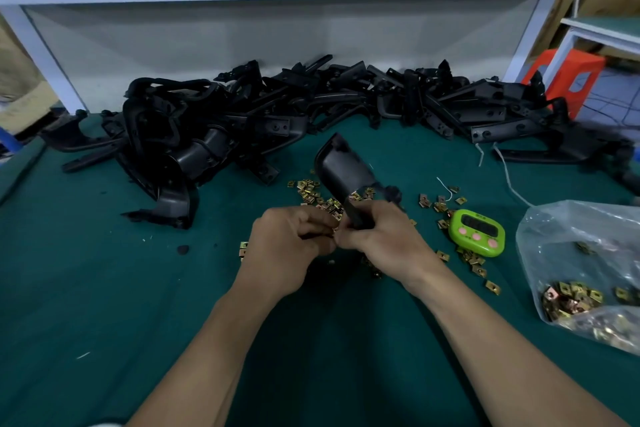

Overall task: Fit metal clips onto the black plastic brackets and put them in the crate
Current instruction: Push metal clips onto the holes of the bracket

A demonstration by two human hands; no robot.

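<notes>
Right hand (377, 232) gripping curved black plastic bracket (343, 170) at centre; left hand (294, 236) pinching closed, small brass-coloured metal clip presumably inside, not visible. Large bracket pile (242, 121) at 12 o'clock remaining. Crate unseen.

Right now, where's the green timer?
Head view, right of centre: the green timer lies on the green mat, just right of the right hand, among loose metal clips, left of the plastic bag.
</notes>
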